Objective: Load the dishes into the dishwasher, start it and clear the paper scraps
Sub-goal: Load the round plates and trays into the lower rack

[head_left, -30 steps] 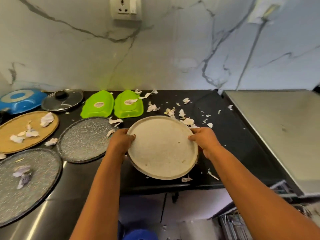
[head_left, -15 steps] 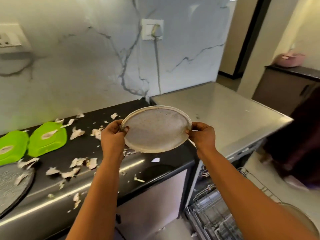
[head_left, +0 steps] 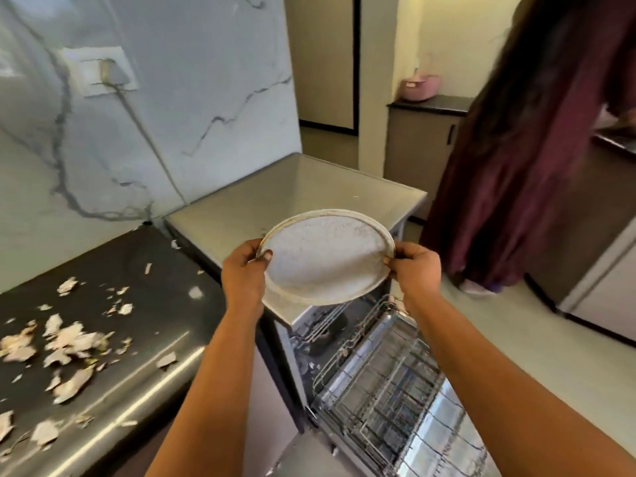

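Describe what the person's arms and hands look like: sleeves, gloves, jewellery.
Both arms are bare as far as the frame shows: no sleeve on the left arm or the right arm. The left hand and right hand wear no gloves, and no watch, bracelet or ring shows on them.

One plate [head_left: 327,259], two hands [head_left: 242,275], one dishwasher [head_left: 292,191], many paper scraps [head_left: 69,342]

paper scraps [head_left: 65,342] lie on the counter [head_left: 165,325] at left; right of it the dishwasher [head_left: 296,197], its rack [head_left: 385,390] pulled out near.
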